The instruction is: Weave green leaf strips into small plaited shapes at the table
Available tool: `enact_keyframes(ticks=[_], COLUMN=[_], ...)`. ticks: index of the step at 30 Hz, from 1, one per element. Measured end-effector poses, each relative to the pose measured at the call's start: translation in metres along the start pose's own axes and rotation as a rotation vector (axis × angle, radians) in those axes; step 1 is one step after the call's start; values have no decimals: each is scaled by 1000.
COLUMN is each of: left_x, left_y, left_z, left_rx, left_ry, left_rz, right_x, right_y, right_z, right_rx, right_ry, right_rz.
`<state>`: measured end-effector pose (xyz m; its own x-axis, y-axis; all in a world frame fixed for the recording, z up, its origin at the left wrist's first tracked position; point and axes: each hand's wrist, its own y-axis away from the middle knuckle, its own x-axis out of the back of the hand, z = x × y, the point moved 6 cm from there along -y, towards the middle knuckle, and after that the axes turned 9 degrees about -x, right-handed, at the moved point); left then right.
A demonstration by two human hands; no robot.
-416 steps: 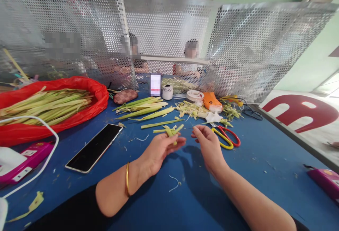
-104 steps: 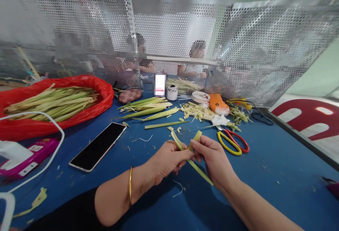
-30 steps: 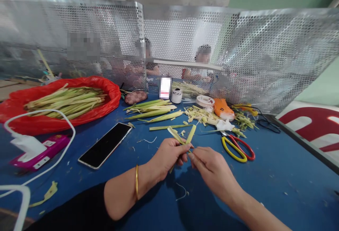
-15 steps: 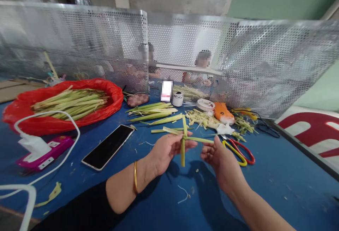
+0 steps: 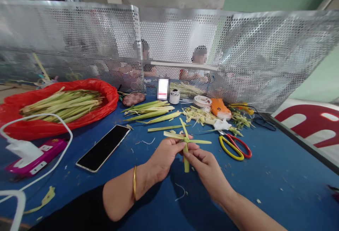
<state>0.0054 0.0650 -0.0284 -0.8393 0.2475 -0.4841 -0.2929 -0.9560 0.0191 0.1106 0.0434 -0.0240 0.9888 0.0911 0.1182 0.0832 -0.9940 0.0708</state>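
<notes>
Moved: bare right hand (image 5: pixel 202 164), from rightward to lower strip (image 5: pixel 186 166) of one pale-green knotted flat-leaf cross (image 5: pixel 186 142), held above blue bench (image 5: pixel 261 178). Bare left hand (image 5: pixel 164 156): fingers clamped beside knot (image 5: pixel 186 139); right's, on lower strip. Advisable: firm knot pinch, even tension.

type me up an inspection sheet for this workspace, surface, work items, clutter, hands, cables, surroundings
Surface: blue table, dotted with plant scraps and a curl of white thread.
Work items: four-ended leaf cross in hand; loose leaf strips beyond it, more in the red bag.
Clutter: phone lying flat, screen dark; scissors; pile of trimmings; orange packet.
Left hand: holds the cross near its middle.
Right hand: fingers on the cross's lower strip.
Cables: white cable looping over the magenta power strip; dark cable, far right.
Surroundings: perforated metal screen, people behind it.
</notes>
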Motion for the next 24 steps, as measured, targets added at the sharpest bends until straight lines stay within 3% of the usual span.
enact_keyframes(ticks=[5,12,17,19,24], left_x=[-1,10,8,4,-2], left_y=[3,-5,-1,3,7], left_z=[0,2,13,11,3], left_rx=[7,112,206,279,388], left_ry=[56,121,352,408,527], left_rz=[62,91,61,5,-85], right_x=[-5,-2,26,27,8], right_y=[4,-2,-10,-13,-15], right_z=[-4,1,-13,-16,-12], right_rx=[157,187,265,259,181], right_ry=[88,404,488,388,187], right_rz=[-13,15,246,196,-115])
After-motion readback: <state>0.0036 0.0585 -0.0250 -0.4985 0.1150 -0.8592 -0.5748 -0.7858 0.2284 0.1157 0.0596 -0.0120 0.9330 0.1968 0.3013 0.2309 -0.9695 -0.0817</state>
